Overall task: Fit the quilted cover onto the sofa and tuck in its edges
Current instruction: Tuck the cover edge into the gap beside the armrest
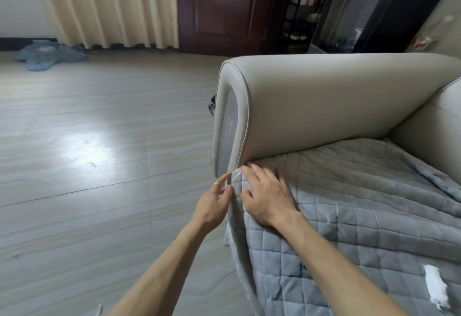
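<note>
Forearms lead to the seat's front corner, where the quilted cover [349, 203] drapes the sofa [429, 116] beneath its armrest [324, 103]. Nearer the seam, the right hand [267, 196] presses flat, fingers straight, pointing into the gap just ahead. At the hanging hem, the left hand [215, 199] touches cloth; whether it pinches is unclear.

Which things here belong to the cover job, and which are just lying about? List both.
Job: quilted cover, sofa, left hand at the cover's edge, right hand pressing on the cover.
Lying about: blue cloth, curtain, shoe rack.
</note>
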Available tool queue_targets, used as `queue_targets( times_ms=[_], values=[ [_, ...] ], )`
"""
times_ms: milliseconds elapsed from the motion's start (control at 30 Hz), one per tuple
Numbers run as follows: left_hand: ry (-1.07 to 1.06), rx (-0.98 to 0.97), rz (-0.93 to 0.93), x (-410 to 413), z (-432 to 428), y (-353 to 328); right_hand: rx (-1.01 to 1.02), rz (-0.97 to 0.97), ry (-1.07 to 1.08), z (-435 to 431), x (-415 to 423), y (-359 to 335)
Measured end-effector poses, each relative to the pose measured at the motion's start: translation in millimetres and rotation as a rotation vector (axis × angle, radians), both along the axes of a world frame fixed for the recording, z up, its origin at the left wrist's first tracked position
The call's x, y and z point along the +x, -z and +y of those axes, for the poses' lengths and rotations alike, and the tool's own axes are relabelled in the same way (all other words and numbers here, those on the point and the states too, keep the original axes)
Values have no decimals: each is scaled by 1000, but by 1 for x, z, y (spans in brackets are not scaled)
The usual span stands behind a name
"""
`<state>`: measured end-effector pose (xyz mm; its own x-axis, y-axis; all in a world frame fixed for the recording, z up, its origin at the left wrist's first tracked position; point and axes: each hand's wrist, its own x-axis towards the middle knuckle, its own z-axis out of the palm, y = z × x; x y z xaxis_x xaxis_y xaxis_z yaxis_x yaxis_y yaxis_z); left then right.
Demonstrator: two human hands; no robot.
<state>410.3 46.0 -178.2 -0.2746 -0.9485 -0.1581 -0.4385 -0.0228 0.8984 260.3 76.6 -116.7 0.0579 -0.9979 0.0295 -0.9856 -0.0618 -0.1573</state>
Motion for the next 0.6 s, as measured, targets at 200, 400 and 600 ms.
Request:
queue_targets(
  times_ms=[200,400,600],
  values=[
    [-32,41,71,-14,-19,12,-11,142,-20,-9,4,14],
    [-256,137,213,-26,-18,37,-130,212,59,-9,15,22],
    [-53,491,707,-5,-18,36,-92,190,142,-15,21,18]
  ],
)
